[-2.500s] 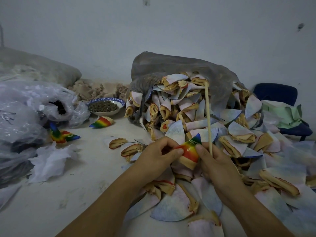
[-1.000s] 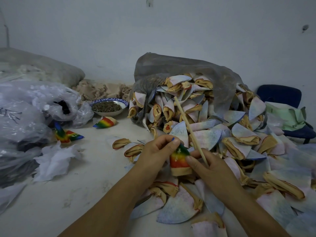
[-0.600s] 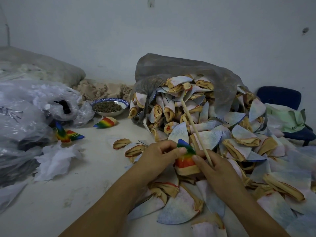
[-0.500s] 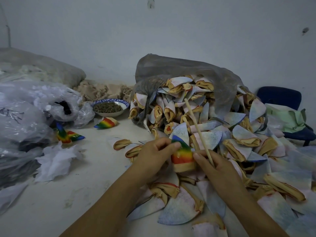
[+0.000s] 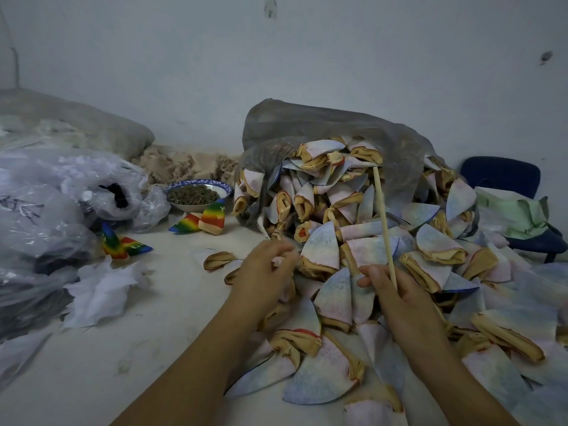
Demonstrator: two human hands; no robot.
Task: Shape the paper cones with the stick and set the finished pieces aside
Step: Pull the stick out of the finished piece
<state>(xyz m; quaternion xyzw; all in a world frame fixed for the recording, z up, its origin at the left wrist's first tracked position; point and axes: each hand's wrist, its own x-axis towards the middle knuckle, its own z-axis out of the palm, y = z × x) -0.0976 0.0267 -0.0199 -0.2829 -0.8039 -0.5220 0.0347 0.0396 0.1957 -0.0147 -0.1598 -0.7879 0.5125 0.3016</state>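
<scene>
Hands, two of them, hover over the pale surface (image 5: 92, 364). The right hand (image 5: 408, 302) has its grip clamped on one thin pale wooden stick (image 5: 384, 222), which points up over the heap of pale folded paper pieces (image 5: 322, 250) spilling from one grey plastic sack (image 5: 322, 124). The left hand (image 5: 264, 272) is blurred, its grip slack with loosely curled fingers. Four rainbow-striped paper cones (image 5: 212, 216) lie aside: two just beside one blue-rimmed bowl (image 5: 227, 188), two near the clear plastic bags (image 5: 46, 210).

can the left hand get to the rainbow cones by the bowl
Probably yes: the left hand looks empty, and only bare tabletop lies between it and the rainbow cones beside the bowl.
</scene>
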